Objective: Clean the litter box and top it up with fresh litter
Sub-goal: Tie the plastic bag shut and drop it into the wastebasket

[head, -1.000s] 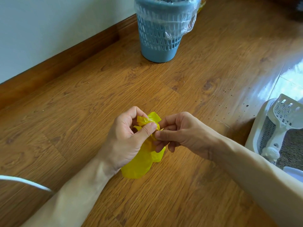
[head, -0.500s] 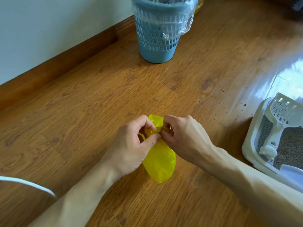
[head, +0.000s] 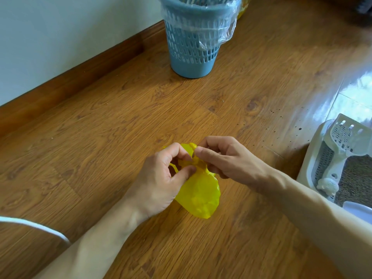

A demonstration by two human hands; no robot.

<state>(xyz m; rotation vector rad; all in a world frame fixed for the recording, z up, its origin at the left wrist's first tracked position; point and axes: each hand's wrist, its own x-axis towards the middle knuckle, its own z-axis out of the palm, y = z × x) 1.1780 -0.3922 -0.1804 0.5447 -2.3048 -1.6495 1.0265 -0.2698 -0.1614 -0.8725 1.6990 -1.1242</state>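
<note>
While both hands work above wood floor [head: 100, 137], left hand [head: 161, 182] and right hand [head: 227, 160] pinch twisted neck of yellow bag [head: 201, 192]; bag body hangs just below fingers. Litter box [head: 308, 164] well right.

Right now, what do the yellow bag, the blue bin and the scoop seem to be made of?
Yellow bag: thin glossy plastic film, by its crinkles and translucence. Blue bin: rigid matte plastic, probably moulded, with slotted walls; its clear liner looks like thinner film. Scoop: hard whitish plastic, with a slotted grid.
</note>
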